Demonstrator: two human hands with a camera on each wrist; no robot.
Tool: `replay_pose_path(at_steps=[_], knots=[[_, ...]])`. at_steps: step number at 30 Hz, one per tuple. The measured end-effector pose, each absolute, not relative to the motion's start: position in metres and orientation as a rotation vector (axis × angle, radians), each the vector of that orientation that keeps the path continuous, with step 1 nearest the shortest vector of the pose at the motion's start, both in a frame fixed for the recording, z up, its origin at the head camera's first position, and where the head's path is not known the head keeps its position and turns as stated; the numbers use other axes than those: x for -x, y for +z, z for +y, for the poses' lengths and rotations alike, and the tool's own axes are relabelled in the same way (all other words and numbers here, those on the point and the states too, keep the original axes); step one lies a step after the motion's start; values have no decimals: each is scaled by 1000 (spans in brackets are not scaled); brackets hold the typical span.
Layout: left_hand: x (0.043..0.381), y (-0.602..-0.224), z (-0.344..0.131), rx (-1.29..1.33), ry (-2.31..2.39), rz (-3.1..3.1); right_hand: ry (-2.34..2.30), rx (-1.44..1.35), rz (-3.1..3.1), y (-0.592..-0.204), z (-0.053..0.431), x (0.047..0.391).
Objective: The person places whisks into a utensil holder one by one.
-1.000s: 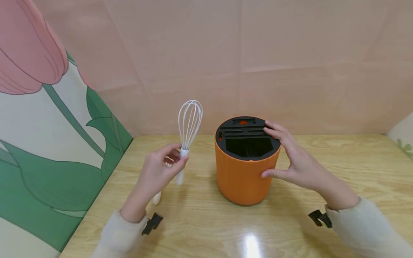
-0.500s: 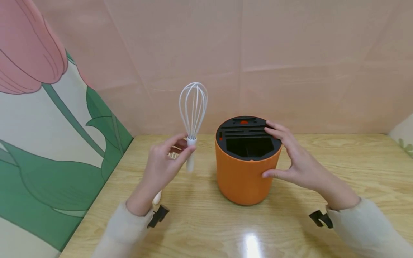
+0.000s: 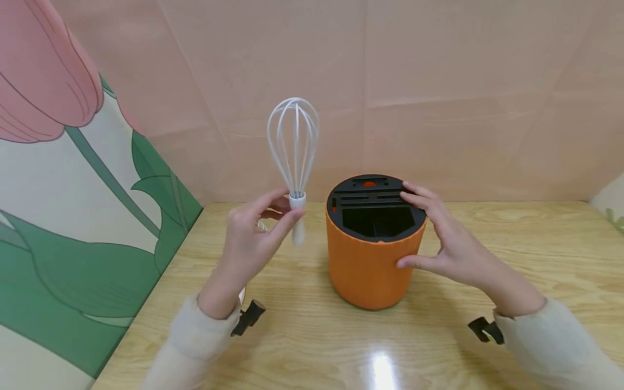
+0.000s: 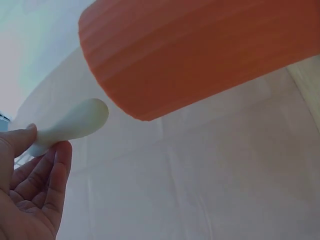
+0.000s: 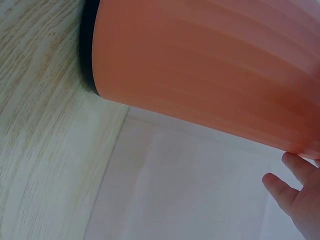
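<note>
My left hand [image 3: 258, 233] pinches a white whisk [image 3: 293, 146] near the top of its handle, wire loops upward, left of the orange utensil holder [image 3: 368, 271]. In the left wrist view, the whisk's rounded handle end [image 4: 82, 119] points toward the holder's side, apart from it. The holder stands upright on the table, its black slotted lid [image 3: 356, 201] facing up. My right hand [image 3: 443, 249] holds the holder's right side, thumb on the front wall and fingers at the lid's rim. In the right wrist view, fingertips [image 5: 290, 180] show at its orange wall.
Behind my left hand and wrist lies another pale-handled utensil [image 3: 242, 295], mostly hidden. The light wooden table [image 3: 312, 346] meets a pinkish wall covering [image 3: 439, 108] behind the holder. A tulip-printed panel [image 3: 88, 233] borders the left side.
My left hand has raised the whisk and brought it slightly right, closer to the utensil holder; the whisk stands more upright. My right hand and the holder have stayed in place.
</note>
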State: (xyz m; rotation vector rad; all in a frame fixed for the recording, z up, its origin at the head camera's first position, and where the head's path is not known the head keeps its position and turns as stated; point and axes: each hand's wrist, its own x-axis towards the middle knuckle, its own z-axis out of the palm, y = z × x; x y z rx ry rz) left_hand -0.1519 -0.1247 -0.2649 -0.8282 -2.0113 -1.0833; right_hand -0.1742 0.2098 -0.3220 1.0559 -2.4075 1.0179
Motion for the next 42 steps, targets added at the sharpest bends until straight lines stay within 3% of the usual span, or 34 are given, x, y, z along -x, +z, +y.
replay_pose_path(at_steps=[42], knots=[[162, -242, -81, 1005, -1291, -1752, 1018, -1059, -2387, -322, 210, 174]])
